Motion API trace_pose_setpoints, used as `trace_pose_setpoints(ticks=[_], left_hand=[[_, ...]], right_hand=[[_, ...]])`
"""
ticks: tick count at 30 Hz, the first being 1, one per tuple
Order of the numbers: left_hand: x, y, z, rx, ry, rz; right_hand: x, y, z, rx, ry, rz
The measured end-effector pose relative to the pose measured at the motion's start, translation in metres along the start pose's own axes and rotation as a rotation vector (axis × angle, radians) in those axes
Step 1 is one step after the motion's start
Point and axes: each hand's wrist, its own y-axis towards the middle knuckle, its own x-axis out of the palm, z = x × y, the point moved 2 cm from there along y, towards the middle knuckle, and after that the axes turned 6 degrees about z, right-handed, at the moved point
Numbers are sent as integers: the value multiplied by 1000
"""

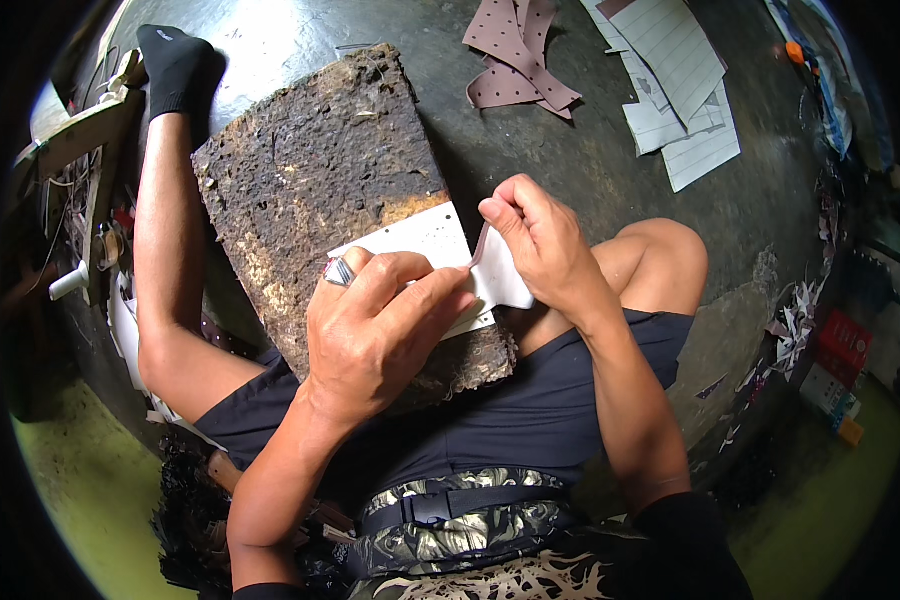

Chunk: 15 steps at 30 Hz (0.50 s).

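Note:
A thick, rough, dark brown block (300, 165) lies tilted in front of me, its near end by my lap. On its near right part rests a white sheet (425, 236) with small dark holes. My left hand (370, 315), wearing a ring, presses down on this sheet, its thumb and fingertips gathered at the right edge. There a smooth white flap (502, 278) with a pinkish edge stands up past the block's side. Fingers curled, my right hand (550, 245) pinches the flap's upper end. Whether flap and sheet are one piece is hidden by my left fingertips.
Pinkish-brown dotted strips (520, 60) lie on the dark floor beyond the block. Farther right are overlapping lined paper pieces (675, 85). A wooden frame (85, 140) with a white spool stands at the left. Scraps (798, 325) and a red box (843, 348) sit at the right.

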Motion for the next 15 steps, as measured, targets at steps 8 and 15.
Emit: trace_pose_setpoints(ticks=[8, 15], left_hand=[[-1, 0, 0, 19, 2, -5], [-1, 0, 0, 11, -4, -8]], right_hand=[[-3, 8, 14, 0, -42, -32], [-4, 13, 21, 14, -89, -54]])
